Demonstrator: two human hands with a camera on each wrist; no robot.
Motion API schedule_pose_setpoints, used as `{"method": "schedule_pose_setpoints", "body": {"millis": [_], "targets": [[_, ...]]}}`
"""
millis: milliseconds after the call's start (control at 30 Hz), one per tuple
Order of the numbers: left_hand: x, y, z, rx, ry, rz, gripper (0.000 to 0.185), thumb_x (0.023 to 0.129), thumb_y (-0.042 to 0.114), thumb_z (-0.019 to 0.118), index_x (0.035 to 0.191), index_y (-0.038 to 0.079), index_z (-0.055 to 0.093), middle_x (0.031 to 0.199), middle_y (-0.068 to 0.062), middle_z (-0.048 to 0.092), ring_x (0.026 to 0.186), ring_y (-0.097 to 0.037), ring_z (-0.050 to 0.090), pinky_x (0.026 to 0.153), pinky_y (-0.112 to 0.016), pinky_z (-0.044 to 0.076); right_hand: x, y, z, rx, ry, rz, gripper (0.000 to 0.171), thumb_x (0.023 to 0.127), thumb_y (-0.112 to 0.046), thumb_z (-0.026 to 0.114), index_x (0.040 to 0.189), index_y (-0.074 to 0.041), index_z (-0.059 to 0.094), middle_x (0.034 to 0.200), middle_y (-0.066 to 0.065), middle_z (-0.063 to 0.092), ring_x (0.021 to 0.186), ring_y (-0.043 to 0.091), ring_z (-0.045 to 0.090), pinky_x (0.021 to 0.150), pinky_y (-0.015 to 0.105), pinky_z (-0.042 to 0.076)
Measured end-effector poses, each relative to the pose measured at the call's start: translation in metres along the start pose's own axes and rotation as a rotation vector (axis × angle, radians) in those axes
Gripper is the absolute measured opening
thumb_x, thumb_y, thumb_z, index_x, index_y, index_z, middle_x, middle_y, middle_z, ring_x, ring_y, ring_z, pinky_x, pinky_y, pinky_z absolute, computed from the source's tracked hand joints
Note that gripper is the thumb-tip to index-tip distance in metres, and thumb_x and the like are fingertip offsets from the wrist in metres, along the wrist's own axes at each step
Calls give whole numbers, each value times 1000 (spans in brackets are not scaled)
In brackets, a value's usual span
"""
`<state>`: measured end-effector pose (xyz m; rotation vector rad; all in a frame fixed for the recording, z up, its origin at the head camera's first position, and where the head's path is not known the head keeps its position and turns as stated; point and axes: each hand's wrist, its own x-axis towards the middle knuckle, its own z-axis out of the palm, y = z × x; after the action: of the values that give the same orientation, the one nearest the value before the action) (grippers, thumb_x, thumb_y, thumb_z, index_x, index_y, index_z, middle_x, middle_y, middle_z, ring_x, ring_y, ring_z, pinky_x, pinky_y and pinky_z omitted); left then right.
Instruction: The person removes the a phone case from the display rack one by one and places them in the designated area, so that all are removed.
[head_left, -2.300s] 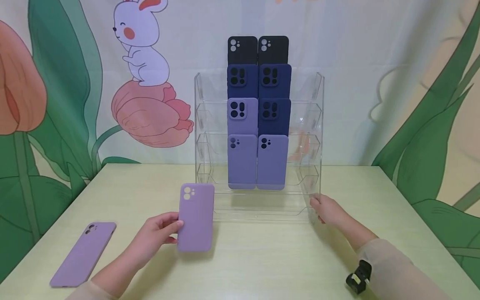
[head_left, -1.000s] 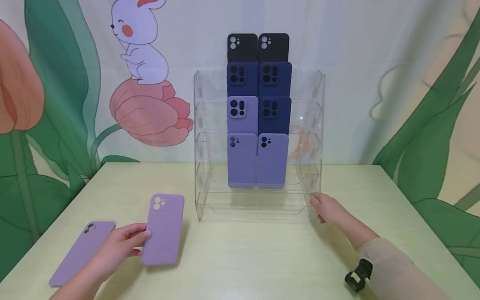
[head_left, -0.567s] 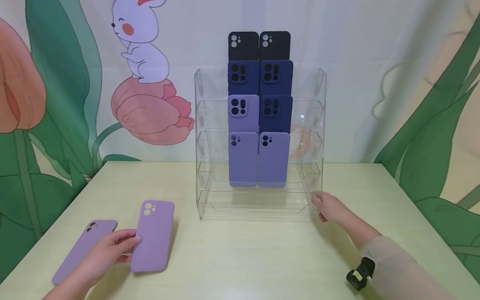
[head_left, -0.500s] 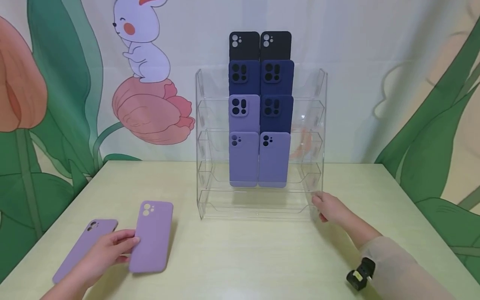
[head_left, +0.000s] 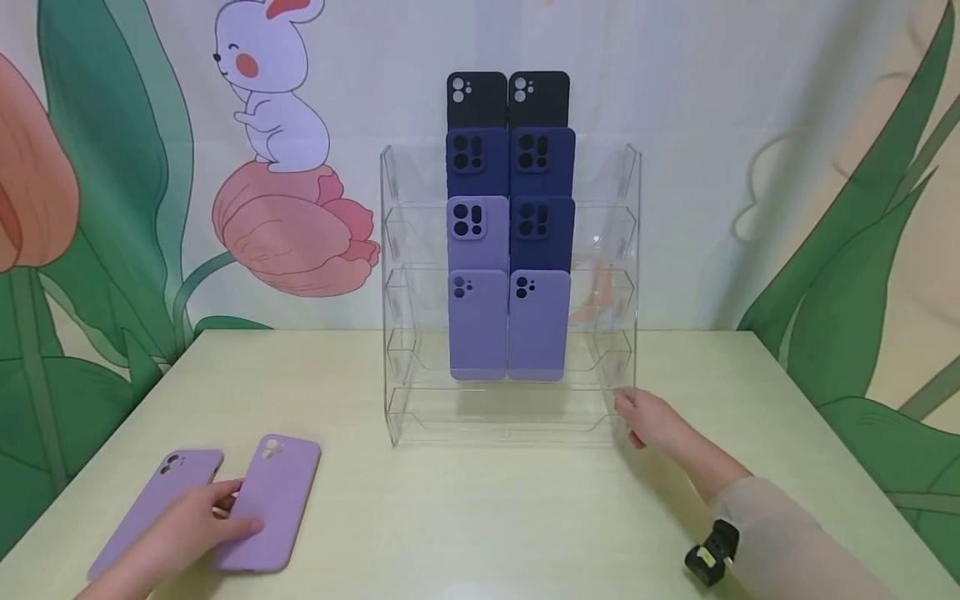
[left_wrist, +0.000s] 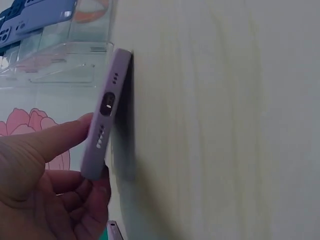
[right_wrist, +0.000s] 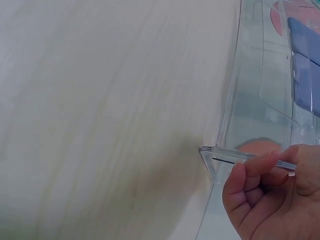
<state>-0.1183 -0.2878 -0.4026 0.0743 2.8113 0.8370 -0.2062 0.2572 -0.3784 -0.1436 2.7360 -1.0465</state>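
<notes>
A light-purple phone case (head_left: pixel 279 500) is pinched in my left hand (head_left: pixel 187 527), thumb on its back. It hangs tilted just over the table at the left; whether an edge touches is unclear. In the left wrist view, the charging-port end of this phone case (left_wrist: pixel 117 67) faces the camera. Beside and partly behind the hand lies a second purple phone case (head_left: pixel 159 493). My right hand (head_left: pixel 651 419) grips the lower right side of a clear acrylic display rack (head_left: pixel 388 187). In the right wrist view, its fingers and thumb hold the rack's side panel (right_wrist: pixel 227 151).
In the rack's tiers stand paired phone cases: black cases (head_left: pixel 538 104) on top, then dark blue cases (head_left: pixel 555 171), a purple and a blue one, and purple cases (head_left: pixel 538 333) below. The lowest tier holds none. A printed curtain (head_left: pixel 697 167) hangs behind the table (head_left: pixel 465 517).
My left hand has carried the phone case from before the rack leftward and down, and the case leans further toward the table. The right hand has stayed on the rack.
</notes>
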Motion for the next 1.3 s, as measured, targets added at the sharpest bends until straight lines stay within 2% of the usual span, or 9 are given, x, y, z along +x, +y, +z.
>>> {"method": "schedule_pose_setpoints", "body": {"millis": [200,300,433,567,667,833,1000,1133,1300], "targets": [[-2,-2,3,99,-64,-33,97,77,45,72,126,-27,30,112,-38,53,107,-46,52,87,-55,42,-1,1,2,-12,9,-18,48,98,-15,28,134,16,33,48,-1,35,41,12,37,49,29,34],[-5,-2,2,160,-31,-10,100,80,46,69,128,-28,23,122,-47,37,115,-55,39,91,-61,36,0,0,2,-16,7,-25,48,98,-15,27,134,17,32,47,-1,35,40,12,36,47,27,32],[-9,-1,1,250,14,-13,103,82,52,63,132,-26,17,124,-52,25,114,-62,32,88,-65,34,1,0,2,-14,2,-21,49,98,-15,27,135,17,30,47,-1,36,40,12,36,46,26,32],[-10,2,3,286,-23,-78,115,78,65,58,134,-24,14,123,-52,26,111,-60,36,81,-62,39,1,0,2,-14,-5,-17,49,98,-16,27,135,16,30,47,-2,36,40,12,36,47,27,33],[-9,4,5,302,-51,-132,125,72,74,56,133,-25,12,123,-51,28,110,-58,40,76,-59,42,1,0,1,-10,2,-19,45,98,-16,27,129,15,39,48,-1,35,40,12,36,48,27,33],[-10,6,6,331,-50,-184,130,66,78,57,131,-27,15,119,-50,32,102,-54,46,70,-57,44,1,1,1,-12,8,-22,44,98,-15,27,127,14,40,49,-1,35,41,12,37,49,28,34],[-12,7,5,363,-56,-210,126,66,77,58,129,-27,23,111,-46,35,88,-46,51,66,-55,45,1,1,1,-14,-1,-28,49,98,-15,27,135,16,31,48,-1,34,41,12,37,48,28,35],[-11,7,4,389,-73,-223,124,66,78,57,125,-27,30,108,-44,38,88,-48,49,68,-56,44,0,1,0,-17,0,-33,48,97,-14,27,134,16,32,48,-1,34,41,12,37,48,29,35],[-9,7,3,424,-45,-185,116,67,76,58,118,-26,40,104,-40,43,89,-49,47,68,-56,44,-1,2,-3,-28,13,-30,48,97,-15,27,134,16,32,47,-1,34,40,12,36,48,29,33]]}}
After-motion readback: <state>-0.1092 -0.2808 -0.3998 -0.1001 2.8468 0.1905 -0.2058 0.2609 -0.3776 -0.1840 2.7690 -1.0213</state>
